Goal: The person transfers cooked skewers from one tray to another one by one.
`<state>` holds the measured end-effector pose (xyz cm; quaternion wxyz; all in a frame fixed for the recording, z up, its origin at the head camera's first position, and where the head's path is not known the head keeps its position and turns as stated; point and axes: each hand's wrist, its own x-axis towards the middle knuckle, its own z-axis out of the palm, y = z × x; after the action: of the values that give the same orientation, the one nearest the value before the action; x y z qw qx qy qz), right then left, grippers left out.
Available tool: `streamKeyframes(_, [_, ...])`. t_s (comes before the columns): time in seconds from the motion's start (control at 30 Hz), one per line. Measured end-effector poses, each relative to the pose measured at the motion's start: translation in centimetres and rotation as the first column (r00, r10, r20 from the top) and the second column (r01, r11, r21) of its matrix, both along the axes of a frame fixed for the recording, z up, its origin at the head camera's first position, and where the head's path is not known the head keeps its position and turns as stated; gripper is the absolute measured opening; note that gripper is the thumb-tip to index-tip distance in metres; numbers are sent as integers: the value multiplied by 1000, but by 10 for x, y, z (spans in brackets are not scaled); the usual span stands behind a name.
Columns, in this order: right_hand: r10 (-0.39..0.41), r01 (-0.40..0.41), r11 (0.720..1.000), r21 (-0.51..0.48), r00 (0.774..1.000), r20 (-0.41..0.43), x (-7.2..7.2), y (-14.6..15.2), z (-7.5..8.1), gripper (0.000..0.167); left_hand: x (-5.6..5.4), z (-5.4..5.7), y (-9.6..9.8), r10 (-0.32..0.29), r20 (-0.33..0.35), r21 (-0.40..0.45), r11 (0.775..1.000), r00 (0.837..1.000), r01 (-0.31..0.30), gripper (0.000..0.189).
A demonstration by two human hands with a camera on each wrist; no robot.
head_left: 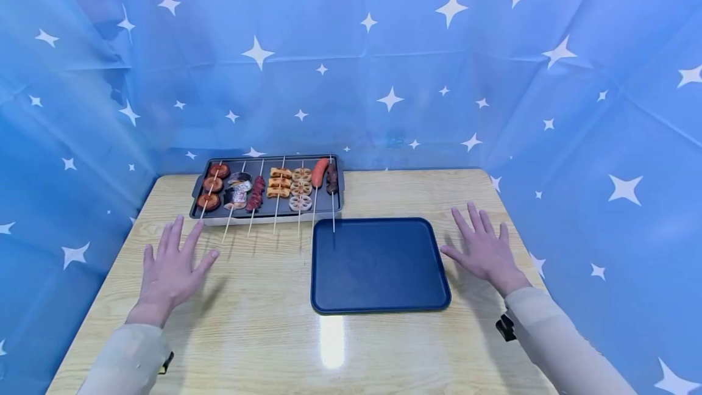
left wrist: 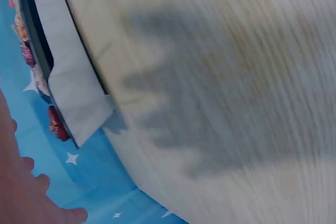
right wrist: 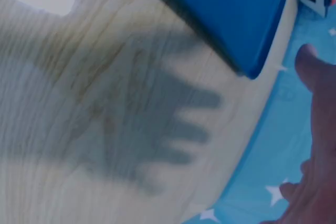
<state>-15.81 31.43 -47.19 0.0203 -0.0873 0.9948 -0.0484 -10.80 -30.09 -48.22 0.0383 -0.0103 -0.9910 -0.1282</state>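
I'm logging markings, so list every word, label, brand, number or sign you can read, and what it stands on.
Readable text: none.
Blue backdrop: faint marks low down, perhaps writing, too blurred to read; its white stars are only a pattern.
Navy tray: no lettering seen.
Dark tray under the skewers: no lettering seen.

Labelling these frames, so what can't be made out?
Head: faint marks on the curtain, too blurred to read.
Left wrist: skewered food, mostly hidden by the grill; left hand, cut off by left edge.
Right wrist: blue tray, cut off by top edge; right hand, by right edge.
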Motion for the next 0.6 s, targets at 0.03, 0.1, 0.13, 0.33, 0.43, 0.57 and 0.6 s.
streamKeyframes(0.03, [12, -12, 1000, 6, 1000, -7, -1, -3, 1, 88, 0, 2, 1, 1, -13, 8, 1000, 1000, -1, 75])
streamKeyframes(0.1, [36, -36, 999, 15, 999, -12, -2, -11, 5, 85, 1, 7, 3, 6, -35, 22, 1000, 999, -5, 71])
streamKeyframes(0.13, [47, -47, 999, 16, 999, -11, -2, -15, 6, 84, 1, 9, 4, 8, -45, 29, 1000, 999, -7, 69])
streamKeyframes(0.33, [127, -127, 992, 2, 992, -3, 1, -50, 13, 79, 7, 21, 16, -7, -104, 60, 998, 995, 13, 55])
streamKeyframes(0.43, [172, -172, 985, 2, 985, -12, 1, -68, 14, 74, 11, 24, 25, -28, -142, 73, 997, 990, 39, 49])
streamKeyframes(0.57, [223, -223, 975, -17, 975, -10, 0, -92, 12, 70, 14, 27, 37, -34, -87, 103, 994, 996, 43, 50])
streamKeyframes(0.6, [236, -236, 971, -21, 972, -5, 0, -98, 11, 68, 14, 27, 40, -34, -60, 109, 993, 998, 41, 51])
